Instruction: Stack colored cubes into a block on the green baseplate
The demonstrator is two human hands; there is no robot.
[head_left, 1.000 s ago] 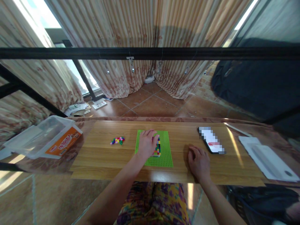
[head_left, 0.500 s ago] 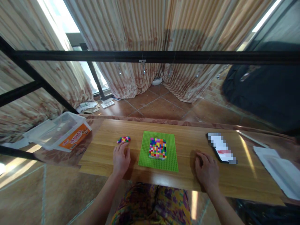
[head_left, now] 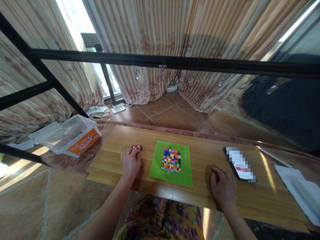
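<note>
My left hand (head_left: 131,162) is at the near edge of a small pile of colourful toy bricks (head_left: 136,147). Its fingers are curled down and hide part of the pile; whether a brick is between them cannot be made out. To the right of this hand lies a green baseplate (head_left: 154,170), carrying a square block of multicoloured bricks (head_left: 171,160) on a pale base. My right hand (head_left: 223,188) rests on the wooden table, fingers loosely curled in and nothing visible in them. It lies between the baseplate and a phone (head_left: 240,165).
A clear plastic box (head_left: 83,136) with an orange label stands beyond the table's left end. White paper or plastic sheets (head_left: 297,186) lie at the right end. A black metal rail (head_left: 145,59) crosses in front of striped curtains (head_left: 160,26). The table (head_left: 202,146) is narrow.
The whole view has shifted slightly, so most things appear farther right. My left hand's fingers have curled in more at the brick pile. My right hand has kept its place on the table.
</note>
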